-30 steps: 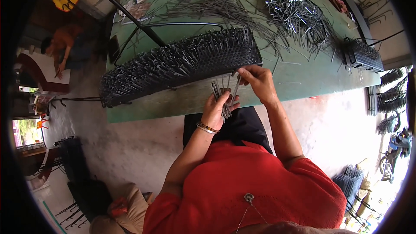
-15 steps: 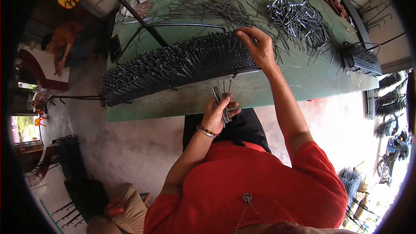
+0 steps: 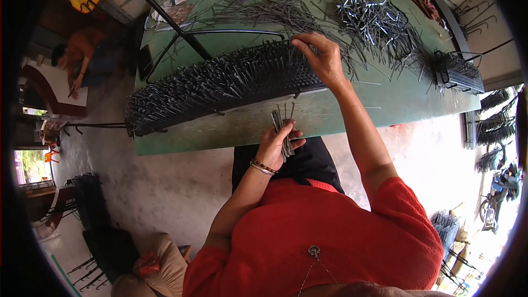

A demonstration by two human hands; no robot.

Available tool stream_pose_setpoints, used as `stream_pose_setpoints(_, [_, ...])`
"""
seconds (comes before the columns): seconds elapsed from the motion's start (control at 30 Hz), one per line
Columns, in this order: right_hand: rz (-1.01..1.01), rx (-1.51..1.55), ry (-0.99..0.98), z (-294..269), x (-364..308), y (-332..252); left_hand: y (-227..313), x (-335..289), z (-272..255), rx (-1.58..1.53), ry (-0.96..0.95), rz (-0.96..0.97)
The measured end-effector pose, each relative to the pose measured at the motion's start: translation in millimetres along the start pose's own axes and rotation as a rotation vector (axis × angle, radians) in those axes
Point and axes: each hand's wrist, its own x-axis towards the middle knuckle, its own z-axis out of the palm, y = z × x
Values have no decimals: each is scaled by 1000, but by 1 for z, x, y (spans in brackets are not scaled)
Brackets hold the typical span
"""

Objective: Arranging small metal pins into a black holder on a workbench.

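On the green table (image 3: 234, 130): black rack (image 3: 247, 98), largely filled, right end barer; left hand (image 3: 273, 142) grips metal rods (image 3: 276, 118), yet unplaced; right hand (image 3: 325, 60) pinches above rack, contents indiscernible.

- The person wears a red, knitted, short-sleeved top (image 3: 330, 220)
- Black trousers (image 3: 316, 162)
- Left wrist (image 3: 268, 159): dark-and-amber beaded bracelet (image 3: 263, 165), silvery bangle (image 3: 262, 171)
- Thin chain (image 3: 306, 275) with round, silvery pendant (image 3: 314, 251)

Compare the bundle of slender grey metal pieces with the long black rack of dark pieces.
The bundle of slender grey metal pieces is far smaller than the long black rack. The left hand grips the bundle, while the rack stretches along the green tabletop. The bundle's pieces are grey and loosely fanned; the rack's are dark and densely packed. Both gather slender pieces.
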Motion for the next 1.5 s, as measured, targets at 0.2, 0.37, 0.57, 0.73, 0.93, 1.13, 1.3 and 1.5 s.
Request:
stream_pose_setpoints(0.2, [-75, -67, 1, 4, -1, -1, 0, -1, -1, -6, 5, -6])
stream_pose_setpoints(0.37, [-31, -67, 31, 4, -3, 0, 1, -2, -3, -14, -11, -14])
stream_pose_setpoints(0.57, [-89, -45, -7, 5, 0, 0, 2, -4, -1, -10, -8, -26])
stream_pose_setpoints(0.73, [-123, -100, -42, 9, -6, 5, 2, -4, -2, -14, -10, -24])
stream_pose_setpoints(0.93, [-108, -151, -31, 12, -17, 3, 1, -4, -5, -20, -10, -33])
stream_pose_setpoints(1.13, [-122, -184, 6, 15, -21, 10, 1, -4, -5, -20, -9, -40])
stream_pose_setpoints(1.3, [-217, -209, -11, 17, -18, 3, -1, -4, -6, -27, -7, -44])
stream_pose_setpoints(1.5, [-232, -283, -65, 15, -17, 4, -2, -4, -8, -32, -3, -47])
